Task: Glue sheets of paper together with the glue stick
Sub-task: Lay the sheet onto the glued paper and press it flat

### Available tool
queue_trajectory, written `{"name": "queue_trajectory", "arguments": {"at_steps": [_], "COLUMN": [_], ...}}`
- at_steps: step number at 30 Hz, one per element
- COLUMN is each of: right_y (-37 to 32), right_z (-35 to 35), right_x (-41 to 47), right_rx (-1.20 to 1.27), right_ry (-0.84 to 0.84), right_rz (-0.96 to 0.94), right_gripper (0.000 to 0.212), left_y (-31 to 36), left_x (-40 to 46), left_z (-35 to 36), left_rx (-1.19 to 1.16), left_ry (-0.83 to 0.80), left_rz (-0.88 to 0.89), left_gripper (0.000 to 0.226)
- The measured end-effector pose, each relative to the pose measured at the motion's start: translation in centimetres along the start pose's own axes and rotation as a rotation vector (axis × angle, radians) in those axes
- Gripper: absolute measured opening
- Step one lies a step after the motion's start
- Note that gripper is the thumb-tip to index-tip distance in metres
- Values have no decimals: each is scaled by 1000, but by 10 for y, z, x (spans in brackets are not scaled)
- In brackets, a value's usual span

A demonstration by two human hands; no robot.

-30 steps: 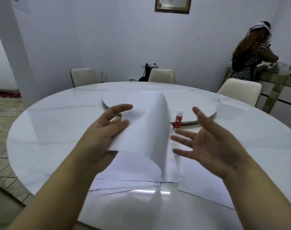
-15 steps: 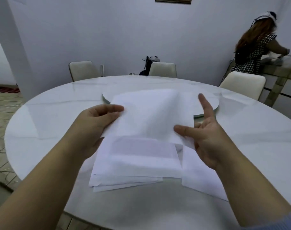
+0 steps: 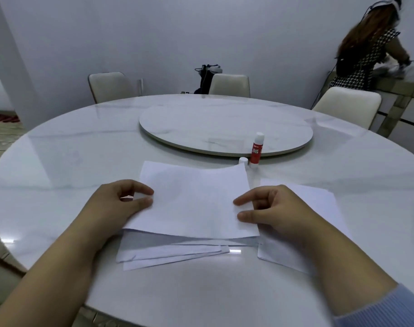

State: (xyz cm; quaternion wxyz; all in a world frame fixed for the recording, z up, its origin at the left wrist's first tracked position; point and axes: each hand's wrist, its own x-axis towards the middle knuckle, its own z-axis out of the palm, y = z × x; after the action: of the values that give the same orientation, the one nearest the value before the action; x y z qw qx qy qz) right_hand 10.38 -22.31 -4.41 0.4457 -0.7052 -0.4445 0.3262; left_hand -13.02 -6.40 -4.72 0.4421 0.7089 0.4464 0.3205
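Pinching the top sheet [image 3: 192, 199] at its side edges, the left hand [image 3: 116, 204] and right hand [image 3: 274, 208] lower it onto the stack [image 3: 168, 251]. Uneven lowering could glue it crooked. The glue stick [image 3: 256, 149] stands uncapped, far right.

Plain pale wall [image 3: 154, 38], round marble table [image 3: 71, 147], cream chairs [image 3: 109, 87], tiled floor [image 3: 3, 135]

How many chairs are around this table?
3: one chair at the far left, one at the far middle, one at the far right. Any on the near side would be out of view.
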Motion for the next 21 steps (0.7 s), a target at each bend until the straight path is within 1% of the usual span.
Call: {"name": "queue_trajectory", "arguments": {"at_steps": [2,4,9,13,18,21], "right_y": [1,3,4,5,3,2], "right_z": [3,6,9,8,5,5], "right_x": [1,4,6,6,1,1], "right_rx": [-80,-109,-63,-19,-39,-71], "right_ry": [-6,2,37,79,60,62], "right_rz": [-21,-46,-85,-88,-74,-75], "right_gripper": [16,15,12,14,15,15], "left_y": [-3,-6,-11,-10,-10,-10], "left_x": [1,2,6,5,5,5], "left_z": [-1,-1,-4,-7,-8,-8], "left_rx": [9,30,29,-23,47,67], "left_ry": [2,19,43,36,15,16], "left_rz": [-6,-6,7,24,73,85], "left_gripper": [9,9,9,8,5,6]}}
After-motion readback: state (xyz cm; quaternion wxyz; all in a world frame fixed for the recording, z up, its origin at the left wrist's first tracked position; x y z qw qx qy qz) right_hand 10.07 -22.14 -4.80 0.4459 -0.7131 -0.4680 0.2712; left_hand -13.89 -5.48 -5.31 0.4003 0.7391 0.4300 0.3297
